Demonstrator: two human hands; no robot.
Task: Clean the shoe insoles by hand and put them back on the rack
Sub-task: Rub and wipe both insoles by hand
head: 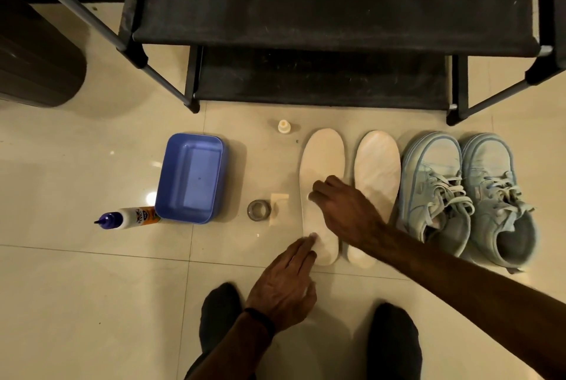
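A bottle (130,217) lies on the floor beside a blue tub (191,177). The left hand (283,289), fingers straight, touches the heel of the left insole (321,165). The right hand (344,211), fingers bent, presses its middle. The right insole (378,171) lies just beside it, then the shoes (468,192), before the rack (321,27).

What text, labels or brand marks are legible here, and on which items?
Nothing can be quoted.
White squeeze bottle with purple cap, lying on the tile floor: colourful printed label, too blurred to read.
Pair of pale blue lace-up sneakers: no mark legible.
Blue rectangular plastic tub, two cream insoles, black fabric rack: no print visible.
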